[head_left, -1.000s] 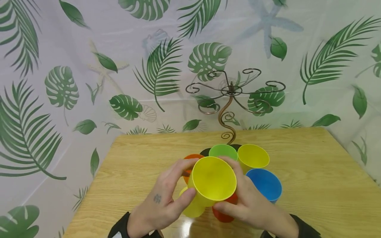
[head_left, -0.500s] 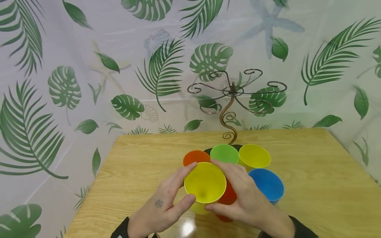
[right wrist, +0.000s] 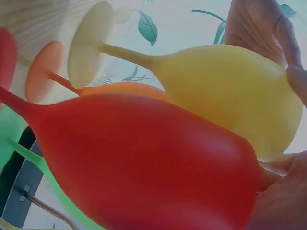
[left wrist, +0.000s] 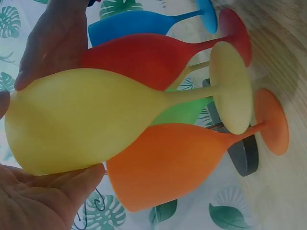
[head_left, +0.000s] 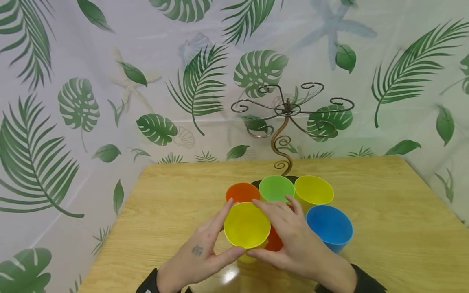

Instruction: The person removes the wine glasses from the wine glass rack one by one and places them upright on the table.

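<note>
A yellow wine glass (head_left: 246,226) is upright between my two hands at the near side of a cluster of glasses. My left hand (head_left: 201,254) holds it from the left, thumb and fingers spread around the bowl near the rim. From the right, my right hand (head_left: 293,236) holds the same bowl, its thumb at the near edge close to the left thumb. The glass's round foot (left wrist: 231,88) shows in the left wrist view. Right beside it stands a red wine glass (right wrist: 144,158), mostly covered by my right hand in the head view.
Behind are an orange glass (head_left: 242,191), a green glass (head_left: 276,188) and another yellow glass (head_left: 314,190). A blue glass (head_left: 329,228) stands to the right of my right hand. A scrolled metal rack (head_left: 287,109) rises at the table's back. Leaf-printed cloth (head_left: 146,61) hangs behind the wooden table (head_left: 176,191).
The yellow wine glass has moved left and lower between my hands, its rim looking smaller. My right hand has shifted left with it. The orange glass behind shows more.
</note>
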A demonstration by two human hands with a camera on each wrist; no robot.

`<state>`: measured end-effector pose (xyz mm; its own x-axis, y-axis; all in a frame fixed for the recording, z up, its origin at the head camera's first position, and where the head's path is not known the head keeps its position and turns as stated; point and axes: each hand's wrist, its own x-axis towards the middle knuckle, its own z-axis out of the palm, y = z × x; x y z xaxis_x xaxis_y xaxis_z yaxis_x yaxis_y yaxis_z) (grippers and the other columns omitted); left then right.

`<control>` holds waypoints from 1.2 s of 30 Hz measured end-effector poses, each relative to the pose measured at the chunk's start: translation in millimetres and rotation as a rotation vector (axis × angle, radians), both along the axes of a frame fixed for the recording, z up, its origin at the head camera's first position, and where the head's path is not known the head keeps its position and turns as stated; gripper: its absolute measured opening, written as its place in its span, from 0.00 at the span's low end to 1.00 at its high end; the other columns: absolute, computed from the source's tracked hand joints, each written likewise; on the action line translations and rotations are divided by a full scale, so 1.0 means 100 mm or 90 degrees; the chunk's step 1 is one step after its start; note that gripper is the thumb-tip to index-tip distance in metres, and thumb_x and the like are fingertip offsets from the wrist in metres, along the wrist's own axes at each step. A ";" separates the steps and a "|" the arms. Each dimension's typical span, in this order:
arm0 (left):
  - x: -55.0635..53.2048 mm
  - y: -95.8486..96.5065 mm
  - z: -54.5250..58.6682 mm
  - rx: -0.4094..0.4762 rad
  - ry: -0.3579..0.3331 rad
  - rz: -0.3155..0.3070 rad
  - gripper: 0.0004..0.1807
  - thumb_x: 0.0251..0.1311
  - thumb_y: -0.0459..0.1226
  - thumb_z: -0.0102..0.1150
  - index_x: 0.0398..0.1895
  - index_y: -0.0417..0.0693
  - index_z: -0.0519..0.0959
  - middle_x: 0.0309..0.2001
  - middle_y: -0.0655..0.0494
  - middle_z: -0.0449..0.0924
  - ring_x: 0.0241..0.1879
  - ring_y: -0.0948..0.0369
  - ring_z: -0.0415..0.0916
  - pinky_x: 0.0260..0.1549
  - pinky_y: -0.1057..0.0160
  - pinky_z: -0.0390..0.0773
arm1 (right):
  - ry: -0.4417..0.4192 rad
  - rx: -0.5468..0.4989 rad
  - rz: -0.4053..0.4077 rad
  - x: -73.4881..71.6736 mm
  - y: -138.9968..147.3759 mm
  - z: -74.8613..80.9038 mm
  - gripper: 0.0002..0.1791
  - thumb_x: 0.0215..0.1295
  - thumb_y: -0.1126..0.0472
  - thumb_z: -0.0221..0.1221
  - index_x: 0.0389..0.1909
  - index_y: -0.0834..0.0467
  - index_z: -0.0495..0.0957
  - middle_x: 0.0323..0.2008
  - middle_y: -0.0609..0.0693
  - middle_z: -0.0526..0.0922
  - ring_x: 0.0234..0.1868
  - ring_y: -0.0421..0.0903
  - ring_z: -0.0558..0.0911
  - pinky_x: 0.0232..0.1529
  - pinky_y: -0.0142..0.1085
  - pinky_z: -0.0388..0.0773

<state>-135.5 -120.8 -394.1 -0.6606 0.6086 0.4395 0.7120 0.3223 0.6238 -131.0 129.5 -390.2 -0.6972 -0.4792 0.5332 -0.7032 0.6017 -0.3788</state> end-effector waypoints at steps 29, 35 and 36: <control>-0.09 0.02 -0.23 -0.230 0.105 0.103 0.46 0.72 0.60 0.50 0.81 0.41 0.51 0.82 0.48 0.46 0.82 0.54 0.42 0.74 0.41 0.57 | -0.016 0.204 -0.061 -0.04 -0.01 -0.08 0.46 0.64 0.26 0.56 0.72 0.56 0.72 0.69 0.49 0.76 0.68 0.52 0.74 0.72 0.65 0.61; -0.12 0.05 -0.24 -0.247 0.144 0.109 0.44 0.75 0.58 0.48 0.80 0.39 0.54 0.82 0.46 0.45 0.82 0.54 0.42 0.73 0.42 0.61 | -0.026 0.221 -0.063 -0.06 -0.03 -0.08 0.44 0.64 0.31 0.61 0.72 0.57 0.71 0.74 0.53 0.70 0.73 0.55 0.70 0.72 0.66 0.59; -0.12 0.05 -0.25 -0.248 0.156 0.110 0.43 0.75 0.58 0.48 0.80 0.38 0.55 0.82 0.45 0.45 0.82 0.54 0.43 0.73 0.43 0.62 | -0.018 0.222 -0.060 -0.06 -0.03 -0.08 0.43 0.65 0.33 0.62 0.71 0.57 0.72 0.74 0.54 0.70 0.73 0.55 0.70 0.71 0.66 0.60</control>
<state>-148.0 -115.9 -418.8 -0.6720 0.6494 0.3559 0.7383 0.6249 0.2539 -137.0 126.7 -398.3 -0.7598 -0.5613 0.3282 -0.6300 0.7604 -0.1577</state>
